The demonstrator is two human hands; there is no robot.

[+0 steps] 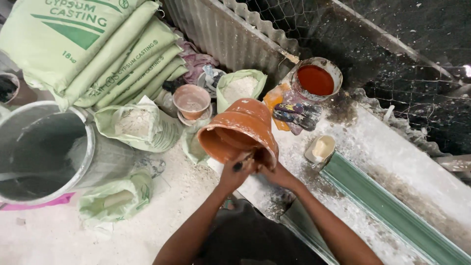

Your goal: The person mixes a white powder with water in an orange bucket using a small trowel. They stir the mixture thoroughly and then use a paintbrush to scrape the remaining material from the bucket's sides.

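Observation:
An orange-brown flower pot lies tilted on its side in front of me, its mouth turned to the lower left. My right hand grips the pot's rim from below. My left hand holds a dark-handled brush at the rim, its tip inside the pot's mouth. A white tub of red-brown paint stands beyond the pot at the upper right.
Stacked green plaster sacks fill the upper left. A large grey bucket stands at left, with open bags of white powder around it. A small pinkish pot, a cream cup and a long green moulding lie nearby.

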